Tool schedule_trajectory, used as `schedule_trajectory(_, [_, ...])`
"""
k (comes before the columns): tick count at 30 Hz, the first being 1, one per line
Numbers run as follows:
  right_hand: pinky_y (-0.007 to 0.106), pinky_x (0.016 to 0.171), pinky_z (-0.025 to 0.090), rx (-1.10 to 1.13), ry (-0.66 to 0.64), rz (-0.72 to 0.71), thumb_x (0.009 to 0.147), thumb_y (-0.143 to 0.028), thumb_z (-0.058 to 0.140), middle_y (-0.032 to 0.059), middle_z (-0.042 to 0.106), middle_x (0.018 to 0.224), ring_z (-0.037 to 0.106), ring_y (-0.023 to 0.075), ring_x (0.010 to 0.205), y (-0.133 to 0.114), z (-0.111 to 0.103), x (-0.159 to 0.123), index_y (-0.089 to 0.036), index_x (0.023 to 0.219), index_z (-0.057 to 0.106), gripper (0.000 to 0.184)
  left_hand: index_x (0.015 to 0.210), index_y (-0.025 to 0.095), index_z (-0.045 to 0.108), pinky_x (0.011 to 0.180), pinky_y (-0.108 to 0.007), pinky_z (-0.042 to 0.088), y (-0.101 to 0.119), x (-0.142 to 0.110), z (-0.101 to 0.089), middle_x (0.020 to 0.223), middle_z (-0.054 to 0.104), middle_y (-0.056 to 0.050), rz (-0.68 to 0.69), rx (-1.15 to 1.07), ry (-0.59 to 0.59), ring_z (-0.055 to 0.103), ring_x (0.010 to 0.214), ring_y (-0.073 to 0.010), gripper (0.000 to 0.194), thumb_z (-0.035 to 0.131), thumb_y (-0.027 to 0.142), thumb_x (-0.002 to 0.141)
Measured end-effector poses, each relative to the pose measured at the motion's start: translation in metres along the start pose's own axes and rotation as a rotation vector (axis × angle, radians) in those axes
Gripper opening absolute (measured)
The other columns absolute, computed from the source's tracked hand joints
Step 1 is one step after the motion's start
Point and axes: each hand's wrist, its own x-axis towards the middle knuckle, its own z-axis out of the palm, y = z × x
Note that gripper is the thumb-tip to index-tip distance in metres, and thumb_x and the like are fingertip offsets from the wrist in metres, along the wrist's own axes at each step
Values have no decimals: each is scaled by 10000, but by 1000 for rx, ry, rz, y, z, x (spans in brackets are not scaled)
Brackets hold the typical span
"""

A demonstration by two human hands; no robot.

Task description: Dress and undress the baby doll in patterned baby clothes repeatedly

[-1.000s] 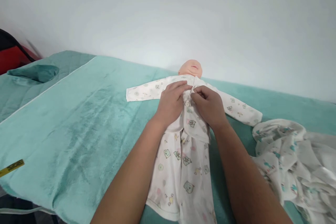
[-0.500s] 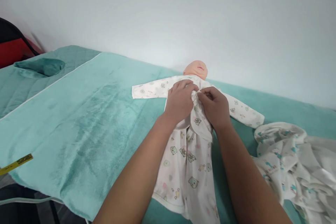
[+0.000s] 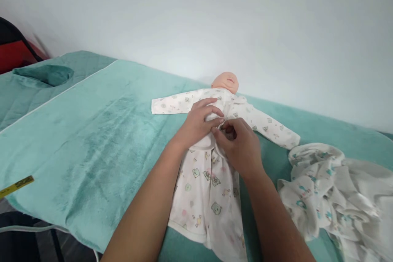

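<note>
A: What stood at the far left?

B: A red and black object (image 3: pixel 14 55), partly out of view. Near it a dark green hollow piece (image 3: pixel 46 75) lay on the quilted part of the bedding, and lower down a yellow strip (image 3: pixel 16 186) jutted in above a pale cable (image 3: pixel 30 228).

A: And next?

B: A wide stretch of green cover (image 3: pixel 76 139), creased and running up to the white wall (image 3: pixel 184 16). The doll (image 3: pixel 225 82) lay on it, its head close to the wall, its patterned shirt (image 3: pixel 229 97) on with both sleeves stretched out sideways.

A: The left hand?

B: The left hand (image 3: pixel 201 122) rested on the shirt front, its fingers bent and slightly spread. Whether its thumb and forefinger gripped cloth, I couldn't tell.

A: Below it?

B: Matching trousers (image 3: pixel 196 196), laid out between the two forearms.

A: And the right hand?

B: The right hand (image 3: pixel 241 143) had thumb and forefinger pinching the shirt front, just beside the left thumb. The exact spot pinched was hidden.

A: Farther right?

B: A crumpled white cloth (image 3: pixel 331 188) with teal figures, just beside the sleeve's end.
</note>
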Motion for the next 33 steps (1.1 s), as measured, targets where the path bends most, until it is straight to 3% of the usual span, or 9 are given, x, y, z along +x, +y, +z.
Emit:
schedule_trajectory(3, [299, 630, 353, -167, -40, -23, 802, -358, 629, 9, 576, 759, 509, 177, 710, -3, 1, 4, -219, 727, 502, 202, 900, 265, 690, 1179, -444, 294, 1, 1, -1, 1445, 496, 0, -1, -16, -28, 351, 1405, -235, 79, 626, 295, 863])
schedule_trajectory(7, [309, 646, 346, -207, 28, -8, 798, -278, 575, 20, 588, 750, 513, 187, 713, -2, 6, 6, -217, 707, 506, 129, 907, 274, 692, 1186, -458, 279, 1, 0, -3, 1478, 458, 17, -16, -32, -65, 315, 1428, -244, 95, 606, 294, 872])
schedule_trajectory(10, [298, 645, 352, -68, 25, 10, 788, -251, 562, 1, 576, 724, 497, 160, 670, 3, 3, 6, -211, 706, 539, 94, 930, 289, 702, 1195, -451, 267, 0, 0, -5, 1502, 427, 32, -1, -26, -103, 297, 1441, -236, 127, 585, 277, 882])
schedule_trajectory(14, [267, 599, 340, 238, -113, 67, 774, -238, 576, -41, 499, 670, 432, 122, 616, 13, -10, 9, -210, 729, 549, 59, 930, 287, 703, 1202, -449, 260, -2, -1, -4, 1497, 432, 25, 30, 13, -99, 295, 1445, -237, 119, 597, 280, 876])
schedule_trajectory(18, [257, 574, 297, 386, -181, 83, 765, -228, 594, -53, 424, 657, 374, 109, 614, 22, -17, 11, -209, 693, 486, 131, 917, 290, 706, 1194, -456, 281, -2, -1, -2, 1487, 449, 20, 51, 33, -78, 305, 1442, -242, 112, 599, 298, 883])
schedule_trajectory(21, [256, 558, 291, 431, -138, 123, 795, -273, 604, -50, 435, 662, 377, 109, 604, 26, -15, 12, -209, 740, 547, 102, 898, 290, 717, 1183, -468, 305, -1, -1, -1, 1476, 469, 15, 48, 29, -54, 323, 1434, -246, 117, 600, 288, 884])
schedule_trajectory(25, [264, 608, 347, 355, -59, 91, 812, -296, 615, -20, 553, 739, 461, 123, 654, 25, -9, 14, -203, 806, 638, 95, 889, 287, 736, 1184, -473, 308, 1, 0, 0, 1463, 490, 12, 39, 34, -46, 327, 1433, -243, 135, 604, 260, 880])
schedule_trajectory(29, [269, 611, 361, 277, 8, 90, 806, -284, 618, -20, 577, 711, 472, 125, 636, 22, -5, 14, -203, 786, 645, 87, 905, 285, 735, 1198, -468, 285, 0, 0, -1, 1465, 490, 21, 69, 59, -65, 311, 1440, -233, 134, 605, 261, 879])
schedule_trajectory(33, [265, 591, 364, 334, 84, 208, 788, -317, 639, -19, 597, 704, 500, 130, 637, 24, -2, 16, -204, 785, 644, 113, 867, 270, 709, 1200, -482, 260, 2, 0, -1, 1491, 457, 21, 90, 106, -109, 250, 1468, -251, 98, 637, 336, 865])
